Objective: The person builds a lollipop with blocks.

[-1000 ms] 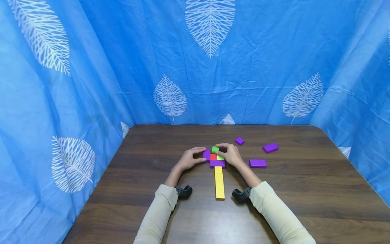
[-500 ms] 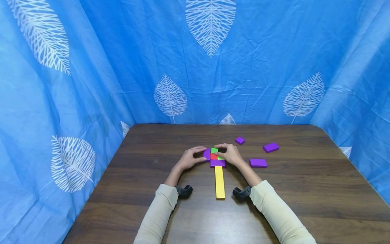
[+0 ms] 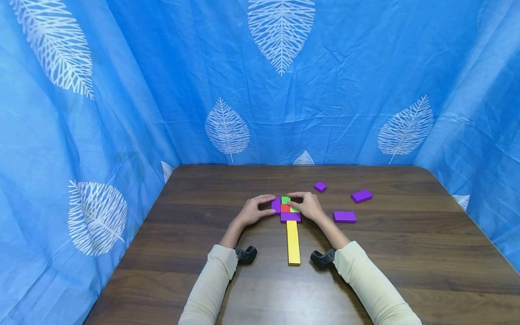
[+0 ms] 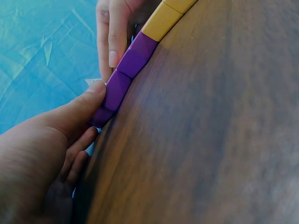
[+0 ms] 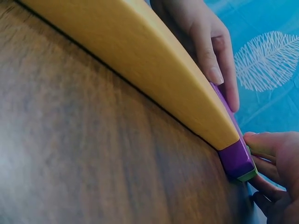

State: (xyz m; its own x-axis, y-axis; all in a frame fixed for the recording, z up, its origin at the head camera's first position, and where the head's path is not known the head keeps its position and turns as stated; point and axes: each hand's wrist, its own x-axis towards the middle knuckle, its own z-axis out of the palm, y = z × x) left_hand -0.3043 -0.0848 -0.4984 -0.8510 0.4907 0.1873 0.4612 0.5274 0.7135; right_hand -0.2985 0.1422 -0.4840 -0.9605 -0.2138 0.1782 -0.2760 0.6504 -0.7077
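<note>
Left grip (image 3: 250, 212) pinches a purple block (image 3: 276, 204), right grip (image 3: 309, 206) a green block (image 3: 285, 200) touching a red block (image 3: 285, 208).

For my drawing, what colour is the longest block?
Yellow: the longest block shows best in the head view.

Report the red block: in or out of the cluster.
In: the red block lies between a green block on its far side and a purple block on its near side.

Purple block (image 3: 276, 205), green block (image 3: 285, 200) — flat; side-by-side
</note>
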